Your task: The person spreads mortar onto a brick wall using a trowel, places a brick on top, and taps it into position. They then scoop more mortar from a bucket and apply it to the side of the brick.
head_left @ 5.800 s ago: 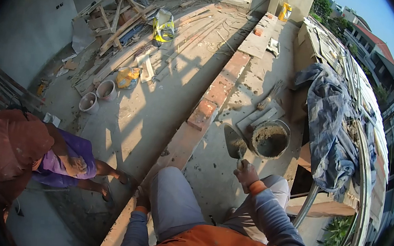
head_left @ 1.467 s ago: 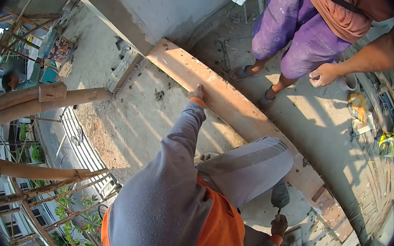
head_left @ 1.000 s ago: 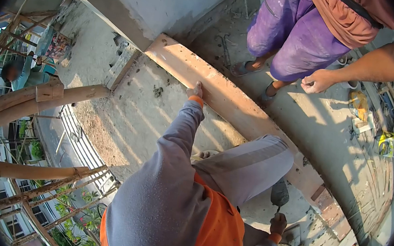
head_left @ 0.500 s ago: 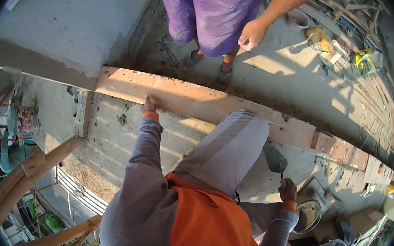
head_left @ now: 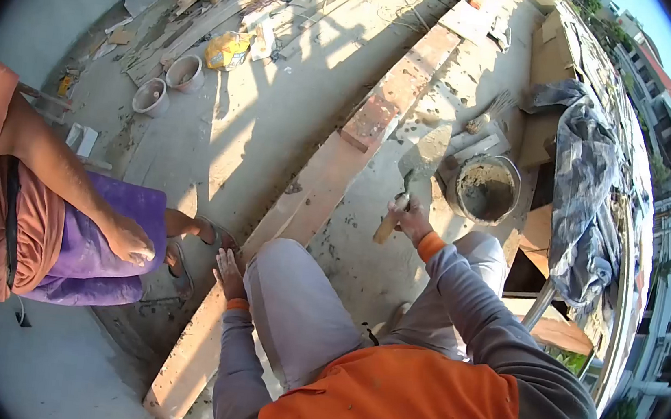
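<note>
Trowel [head_left: 423, 155] extends ahead of the right hand's fingers [head_left: 411, 217], curled around its handle [head_left: 385, 229].

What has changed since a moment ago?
The left hand has come back along the ledge to beside the knee; the right hand has carried the trowel forward, its blade nearer the bucket. Nothing was visibly let go; the trowel stays gripped, the bucket in place.

Conc. flr [head_left: 282, 130] has mortar bkt [head_left: 460, 205], 2 pails [head_left: 150, 108], orange-yellow bag [head_left: 227, 50].

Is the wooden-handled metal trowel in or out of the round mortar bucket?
Out: the wooden-handled metal trowel sits in the right hand, blade left of the bucket.
</note>
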